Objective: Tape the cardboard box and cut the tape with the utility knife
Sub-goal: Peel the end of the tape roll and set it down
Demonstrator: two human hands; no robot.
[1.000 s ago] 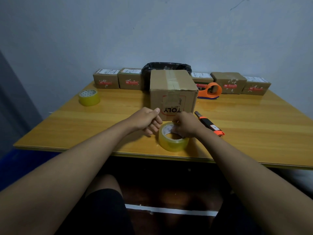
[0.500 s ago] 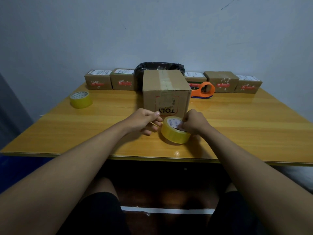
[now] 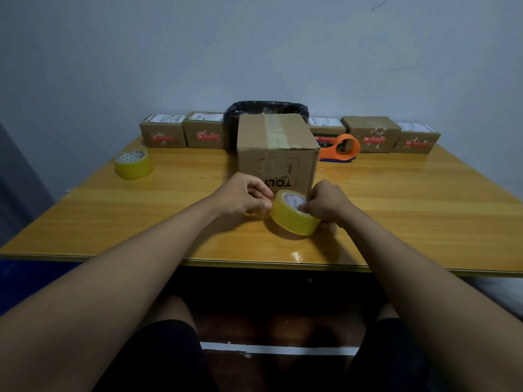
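A brown cardboard box (image 3: 277, 154) with old tape along its top seam stands mid-table, "TOLY" printed upside down on its front. Just in front of it a yellow tape roll (image 3: 293, 217) is tilted up on its edge. My right hand (image 3: 328, 203) grips the roll at its core and right side. My left hand (image 3: 244, 196) pinches at the roll's left rim, fingers closed on the tape end. The utility knife is hidden, probably behind my right hand and arm.
A second yellow tape roll (image 3: 133, 164) lies at the far left. An orange tape dispenser (image 3: 341, 148) sits right of the box. Several small labelled boxes (image 3: 162, 131) and a black-lined bin (image 3: 266, 110) line the back edge by the wall.
The roll went from lying flat to tilted on its edge and rose slightly. My left hand closed in onto its left rim. My right arm now covers the knife.
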